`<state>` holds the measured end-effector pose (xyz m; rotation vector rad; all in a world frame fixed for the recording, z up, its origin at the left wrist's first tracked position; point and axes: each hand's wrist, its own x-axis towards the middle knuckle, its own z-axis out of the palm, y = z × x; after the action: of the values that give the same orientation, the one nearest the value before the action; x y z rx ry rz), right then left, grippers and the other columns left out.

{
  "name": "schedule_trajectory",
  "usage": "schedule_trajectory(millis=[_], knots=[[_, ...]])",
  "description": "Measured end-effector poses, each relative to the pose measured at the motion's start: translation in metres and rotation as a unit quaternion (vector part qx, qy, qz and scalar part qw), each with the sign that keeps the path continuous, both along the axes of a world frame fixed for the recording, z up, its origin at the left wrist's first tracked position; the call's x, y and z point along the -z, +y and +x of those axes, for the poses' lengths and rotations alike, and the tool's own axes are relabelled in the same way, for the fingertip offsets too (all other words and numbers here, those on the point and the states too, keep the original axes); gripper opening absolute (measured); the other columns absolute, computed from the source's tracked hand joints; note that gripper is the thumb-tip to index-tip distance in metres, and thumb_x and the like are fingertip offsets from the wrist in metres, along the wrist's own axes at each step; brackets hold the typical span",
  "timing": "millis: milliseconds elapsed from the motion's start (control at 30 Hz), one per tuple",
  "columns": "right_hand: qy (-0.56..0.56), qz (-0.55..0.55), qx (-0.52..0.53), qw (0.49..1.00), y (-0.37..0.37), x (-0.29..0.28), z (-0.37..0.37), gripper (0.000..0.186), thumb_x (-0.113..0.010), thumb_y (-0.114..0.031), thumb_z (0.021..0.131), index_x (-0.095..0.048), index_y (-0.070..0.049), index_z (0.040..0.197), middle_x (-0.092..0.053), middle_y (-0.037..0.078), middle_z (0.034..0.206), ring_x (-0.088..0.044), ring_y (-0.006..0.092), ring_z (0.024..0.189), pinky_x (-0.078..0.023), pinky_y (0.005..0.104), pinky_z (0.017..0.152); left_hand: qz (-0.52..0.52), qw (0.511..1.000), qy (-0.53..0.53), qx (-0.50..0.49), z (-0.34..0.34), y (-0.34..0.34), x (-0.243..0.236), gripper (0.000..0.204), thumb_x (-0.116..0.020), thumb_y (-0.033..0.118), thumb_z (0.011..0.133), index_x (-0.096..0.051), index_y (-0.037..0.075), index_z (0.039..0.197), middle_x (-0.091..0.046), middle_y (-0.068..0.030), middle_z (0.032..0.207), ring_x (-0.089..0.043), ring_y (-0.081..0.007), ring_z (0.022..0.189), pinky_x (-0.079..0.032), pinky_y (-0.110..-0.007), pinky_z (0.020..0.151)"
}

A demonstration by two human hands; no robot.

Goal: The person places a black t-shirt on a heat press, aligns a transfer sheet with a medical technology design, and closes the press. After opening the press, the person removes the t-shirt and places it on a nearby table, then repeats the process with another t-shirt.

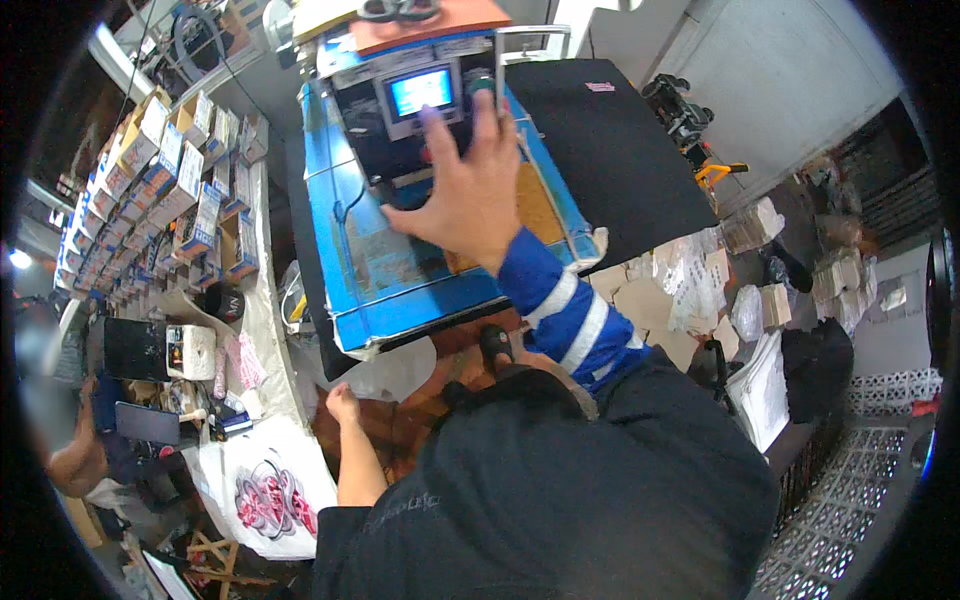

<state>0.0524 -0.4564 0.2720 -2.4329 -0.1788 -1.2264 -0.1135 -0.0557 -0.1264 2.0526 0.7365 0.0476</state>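
Note:
My right hand [470, 195], in a blue sleeve with pale reflective bands, reaches forward over a blue-framed machine bed [420, 308]. Its fingers are spread and hold nothing. They reach the dark control box [362, 130] at the back of the bed. The index fingertip lies over the lower edge of a lit screen [412, 90]. Another fingertip is at a dark round knob or button [483, 84] right of the screen. Down by my side, left of the bed's front edge, my left hand [343, 402] has its fingers curled in, with nothing visible in them.
Stacked small cardboard boxes [180, 180] fill a shelf at the left. A white sheet with a pink print [275, 500] hangs below it. Another person's arm [85, 455] shows at the left edge. Right are a black tabletop [620, 150], flattened cardboard [650, 315] and a grey plastic crate [850, 510].

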Motion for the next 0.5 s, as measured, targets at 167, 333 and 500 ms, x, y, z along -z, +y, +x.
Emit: schedule_trajectory(millis=[167, 333, 500], knots=[[-0.008, 0.141, -0.181, 0.973, -0.056, 0.018, 0.0, 0.063, -0.08, -0.028, 0.078, -0.059, -0.008, 0.134, -0.043, 0.028, 0.144, -0.042, 0.0481, 0.133, -0.04, 0.0553, 0.108, -0.026, 0.997, 0.068, -0.031, -0.049, -0.037, 0.027, 0.021, -0.068, 0.015, 0.087, -0.076, -0.003, 0.095, -0.076, -0.0145, 0.089, -0.07, -0.0224, 0.085, -0.054, -0.036, 0.082], [0.495, -0.072, 0.176, 0.848, -0.214, 0.101, -0.042, 0.036, -0.063, -0.031, 0.094, -0.068, 0.0, 0.112, -0.073, 0.025, 0.1, -0.073, 0.0419, 0.093, -0.058, 0.0497, 0.084, 0.069, 0.949, 0.137, 0.274, -0.082, -0.114, 0.029, 0.027, -0.064, 0.022, 0.089, -0.076, -0.001, 0.099, -0.075, -0.0204, 0.096, -0.071, -0.028, 0.093, -0.054, -0.04, 0.084], [0.477, -0.133, 0.001, 0.869, -0.274, 0.13, -0.044, 0.018, -0.065, -0.019, 0.081, -0.074, -0.003, 0.079, -0.074, 0.026, 0.094, -0.074, 0.0413, 0.092, -0.059, 0.0514, 0.083, 0.012, 0.792, 0.243, 0.56, -0.036, -0.293, -0.069, 0.036, -0.059, 0.037, 0.1, -0.074, 0.009, 0.117, -0.075, -0.0103, 0.111, -0.071, -0.0281, 0.101, -0.056, -0.043, 0.087]])
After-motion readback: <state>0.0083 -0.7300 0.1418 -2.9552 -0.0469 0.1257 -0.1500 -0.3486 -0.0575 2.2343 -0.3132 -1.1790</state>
